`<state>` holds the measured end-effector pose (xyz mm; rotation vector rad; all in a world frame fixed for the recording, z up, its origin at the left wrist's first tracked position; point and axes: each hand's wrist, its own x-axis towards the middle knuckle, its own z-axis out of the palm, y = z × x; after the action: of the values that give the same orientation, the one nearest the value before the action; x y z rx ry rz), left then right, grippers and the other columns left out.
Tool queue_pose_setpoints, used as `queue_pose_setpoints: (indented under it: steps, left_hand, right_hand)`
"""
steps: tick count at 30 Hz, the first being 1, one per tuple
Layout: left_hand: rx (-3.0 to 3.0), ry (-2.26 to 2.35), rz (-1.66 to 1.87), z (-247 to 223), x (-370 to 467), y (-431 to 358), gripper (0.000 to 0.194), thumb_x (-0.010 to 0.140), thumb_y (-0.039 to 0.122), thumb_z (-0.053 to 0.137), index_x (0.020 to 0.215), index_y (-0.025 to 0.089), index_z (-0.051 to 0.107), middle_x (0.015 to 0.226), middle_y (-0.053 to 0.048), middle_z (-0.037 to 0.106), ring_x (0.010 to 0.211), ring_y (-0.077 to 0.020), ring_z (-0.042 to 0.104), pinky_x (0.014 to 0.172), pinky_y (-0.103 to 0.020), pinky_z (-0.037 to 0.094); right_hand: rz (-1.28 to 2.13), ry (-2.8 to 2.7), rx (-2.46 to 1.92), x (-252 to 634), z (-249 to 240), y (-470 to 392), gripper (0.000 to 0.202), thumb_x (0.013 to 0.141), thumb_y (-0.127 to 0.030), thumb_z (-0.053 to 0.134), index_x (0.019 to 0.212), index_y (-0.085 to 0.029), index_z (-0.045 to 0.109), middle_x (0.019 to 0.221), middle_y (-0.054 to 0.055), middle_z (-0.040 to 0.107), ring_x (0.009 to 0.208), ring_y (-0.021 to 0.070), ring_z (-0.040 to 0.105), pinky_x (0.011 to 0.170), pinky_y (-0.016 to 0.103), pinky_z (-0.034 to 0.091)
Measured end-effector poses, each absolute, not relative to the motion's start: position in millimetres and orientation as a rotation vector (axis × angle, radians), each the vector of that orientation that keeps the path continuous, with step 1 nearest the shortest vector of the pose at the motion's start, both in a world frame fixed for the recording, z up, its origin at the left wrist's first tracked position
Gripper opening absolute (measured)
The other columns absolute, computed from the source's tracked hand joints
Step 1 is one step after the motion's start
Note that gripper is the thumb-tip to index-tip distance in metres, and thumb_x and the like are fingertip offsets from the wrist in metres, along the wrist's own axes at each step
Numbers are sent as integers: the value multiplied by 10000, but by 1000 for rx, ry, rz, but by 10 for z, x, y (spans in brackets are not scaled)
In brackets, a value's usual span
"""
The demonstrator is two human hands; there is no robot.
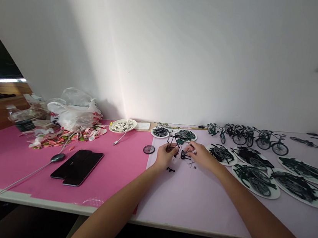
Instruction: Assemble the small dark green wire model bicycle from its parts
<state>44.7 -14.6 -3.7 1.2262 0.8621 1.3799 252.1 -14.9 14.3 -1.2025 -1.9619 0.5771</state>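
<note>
My left hand is closed on a small dark model bicycle frame, held just over the table. To its right, my right hand has its fingers pinched together beside a small black part; whatever is between the fingertips is too small to make out. A loose spoked wheel lies left of my left hand, and a little black piece lies below it. Tiny grey bits are scattered under my right hand.
Plates of dark bicycle parts cover the right side, with assembled model bicycles behind them. On the left are two black phones, a mouse-like device with a cable, a plastic bag and a plate of pale pieces.
</note>
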Motion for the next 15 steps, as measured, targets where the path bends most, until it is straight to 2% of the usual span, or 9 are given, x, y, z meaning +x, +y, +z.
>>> queue_pose_setpoints:
  steps: [6,10,15]
  left_hand:
    - [1259,906,1365,-3,428,-168,456,706,396,916,1010,96,757,862,-117,748,759,-201,707,731,-326,543]
    - [1266,908,1352,4,428,-180,486,693,418,921,1010,88,756,845,-117,748,765,-208,703,736,-330,534]
    - [1278,839,1347,5,436,-188,511,694,460,915,1011,89,765,837,-111,750,754,-203,687,719,-322,519]
  right_hand:
    - [814,-1763,-1035,2387,152,-216,413,786,-319,739,781,-253,332,1028,67,763,933,259,720,652,330,565]
    - [914,-1619,-1007,2337,139,-231,501,773,-414,801,790,-248,329,1100,84,753,904,246,720,646,347,598]
    - [1002,-1495,-945,2288,112,-204,620,663,-510,896,797,-252,348,1049,79,755,848,238,703,573,325,577]
